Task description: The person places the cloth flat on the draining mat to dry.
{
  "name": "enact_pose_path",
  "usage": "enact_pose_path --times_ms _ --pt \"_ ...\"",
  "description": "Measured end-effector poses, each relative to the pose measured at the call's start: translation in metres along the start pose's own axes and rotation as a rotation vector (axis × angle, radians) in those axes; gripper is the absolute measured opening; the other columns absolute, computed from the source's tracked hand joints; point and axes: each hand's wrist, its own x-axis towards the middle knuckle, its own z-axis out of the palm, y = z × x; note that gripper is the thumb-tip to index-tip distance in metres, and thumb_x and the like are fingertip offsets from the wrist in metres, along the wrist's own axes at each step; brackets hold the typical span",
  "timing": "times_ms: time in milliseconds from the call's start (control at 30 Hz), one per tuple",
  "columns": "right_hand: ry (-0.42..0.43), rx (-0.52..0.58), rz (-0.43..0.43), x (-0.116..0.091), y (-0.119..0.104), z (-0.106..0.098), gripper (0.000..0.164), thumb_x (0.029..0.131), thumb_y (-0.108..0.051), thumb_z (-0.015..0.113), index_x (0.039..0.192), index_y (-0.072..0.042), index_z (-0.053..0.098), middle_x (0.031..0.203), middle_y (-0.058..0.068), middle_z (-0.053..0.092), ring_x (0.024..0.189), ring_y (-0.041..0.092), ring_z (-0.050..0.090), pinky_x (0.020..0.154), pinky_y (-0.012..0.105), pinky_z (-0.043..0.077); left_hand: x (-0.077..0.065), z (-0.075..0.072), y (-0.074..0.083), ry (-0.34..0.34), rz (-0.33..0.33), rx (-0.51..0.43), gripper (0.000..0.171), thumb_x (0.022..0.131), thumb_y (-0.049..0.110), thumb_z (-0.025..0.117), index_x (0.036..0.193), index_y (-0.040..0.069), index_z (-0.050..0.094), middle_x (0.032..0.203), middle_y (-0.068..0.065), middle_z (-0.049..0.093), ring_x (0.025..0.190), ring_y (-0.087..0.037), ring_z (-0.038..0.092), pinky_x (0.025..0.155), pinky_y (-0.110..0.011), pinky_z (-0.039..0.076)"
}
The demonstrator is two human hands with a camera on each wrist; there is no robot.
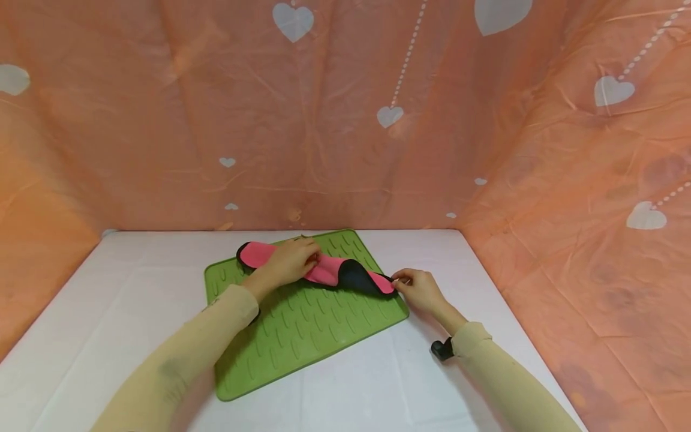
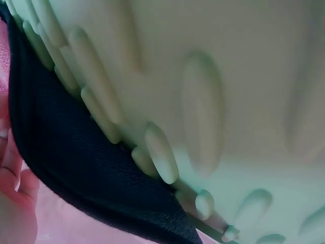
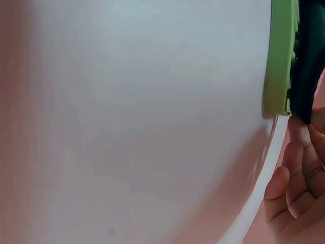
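A long pink-and-black cloth strip (image 1: 326, 270) with dark edging lies across the upper part of a green ridged mat (image 1: 302, 324). Toward its right end the strip twists over, so the black underside (image 2: 96, 152) faces up there. My left hand (image 1: 294, 259) is over the strip's middle, its curled fingers gripping the pink fabric; part of the strip is hidden beneath it. At the mat's right corner, my right hand (image 1: 423, 291) pinches the strip's right tip between thumb and fingers. The right wrist view shows these fingers (image 3: 299, 131) at the dark edge, just beyond the mat's rim.
The mat sits at an angle on a white-covered table (image 1: 345, 390). An orange curtain (image 1: 345, 150) with pale hearts rises behind the table and along both sides. A black wrist device (image 1: 442, 349) shows by the right sleeve.
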Motion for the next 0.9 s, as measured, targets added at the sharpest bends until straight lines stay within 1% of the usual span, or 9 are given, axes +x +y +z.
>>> enact_pose_path --times_ms 100,233,333,400,500,567,667,800,900 --pt "-0.005 0.006 0.006 0.000 -0.002 -0.001 0.016 0.098 -0.013 0.071 0.110 -0.006 0.078 0.092 0.002 0.076 0.080 0.015 0.065 0.072 0.033 0.052 -0.004 -0.002 0.005 -0.011 0.037 -0.039 0.009 0.096 0.012 0.075 0.102 0.011 0.070 0.102 -0.005 0.066 0.090 -0.023 0.065 0.084 -0.045 0.055" --pt "-0.008 0.001 0.006 0.000 -0.002 0.000 0.016 0.098 -0.014 0.071 0.110 -0.006 0.077 0.092 0.002 0.076 0.079 0.015 0.064 0.071 0.032 0.052 -0.010 -0.001 0.011 -0.030 0.098 -0.077 0.010 0.094 0.013 0.077 0.099 0.012 0.068 0.097 -0.002 0.065 0.085 -0.020 0.063 0.078 -0.039 0.055" --pt "-0.009 -0.001 0.008 0.000 -0.003 0.000 0.016 0.098 -0.013 0.071 0.111 -0.006 0.077 0.092 0.002 0.075 0.079 0.015 0.064 0.071 0.032 0.052 -0.014 0.000 0.016 -0.060 0.153 -0.053 0.012 0.093 0.013 0.080 0.099 0.013 0.070 0.097 -0.001 0.066 0.085 -0.018 0.063 0.079 -0.038 0.056" --pt "-0.009 -0.002 0.009 0.000 -0.003 0.000 0.016 0.098 -0.013 0.071 0.111 -0.006 0.077 0.092 0.002 0.075 0.079 0.015 0.064 0.071 0.032 0.052 -0.016 0.000 0.019 -0.079 0.189 -0.010 0.014 0.091 0.014 0.081 0.101 0.013 0.071 0.100 -0.002 0.067 0.090 -0.020 0.064 0.084 -0.041 0.056" --pt "-0.007 -0.005 0.005 0.001 -0.002 0.001 0.016 0.097 -0.013 0.071 0.111 -0.006 0.077 0.092 0.002 0.075 0.079 0.015 0.064 0.071 0.032 0.052 -0.017 0.000 0.023 -0.115 0.216 0.031 0.020 0.090 0.015 0.083 0.106 0.012 0.073 0.106 -0.004 0.068 0.100 -0.023 0.066 0.090 -0.046 0.055" --pt "-0.006 -0.011 -0.002 0.001 -0.001 0.001 0.016 0.097 -0.013 0.071 0.110 -0.006 0.077 0.091 0.002 0.075 0.078 0.015 0.064 0.071 0.032 0.052 -0.017 0.002 0.024 -0.129 0.224 0.048 0.023 0.089 0.016 0.084 0.109 0.012 0.073 0.111 -0.006 0.068 0.109 -0.026 0.066 0.094 -0.048 0.054" --pt "-0.006 -0.015 -0.006 0.001 0.000 0.001 0.016 0.097 -0.013 0.071 0.110 -0.006 0.077 0.091 0.002 0.075 0.078 0.014 0.064 0.069 0.031 0.051 -0.015 0.005 0.025 -0.155 0.212 0.044 0.027 0.088 0.017 0.084 0.113 0.014 0.073 0.116 -0.006 0.067 0.116 -0.027 0.064 0.098 -0.050 0.053" --pt "-0.008 -0.011 0.003 0.002 0.000 0.002 0.016 0.097 -0.013 0.072 0.111 -0.007 0.078 0.091 0.001 0.075 0.078 0.014 0.064 0.069 0.031 0.051 -0.012 0.007 0.025 -0.193 0.180 0.037 0.031 0.088 0.018 0.085 0.116 0.015 0.073 0.120 -0.006 0.065 0.118 -0.026 0.062 0.102 -0.052 0.051" --pt "-0.007 -0.010 0.002 0.002 0.000 0.002 0.016 0.097 -0.013 0.071 0.110 -0.006 0.078 0.091 0.002 0.075 0.077 0.014 0.064 0.069 0.031 0.051 -0.010 0.006 0.025 -0.216 0.160 0.037 0.031 0.088 0.014 0.082 0.117 0.015 0.074 0.119 -0.005 0.065 0.118 -0.026 0.063 0.104 -0.053 0.050"
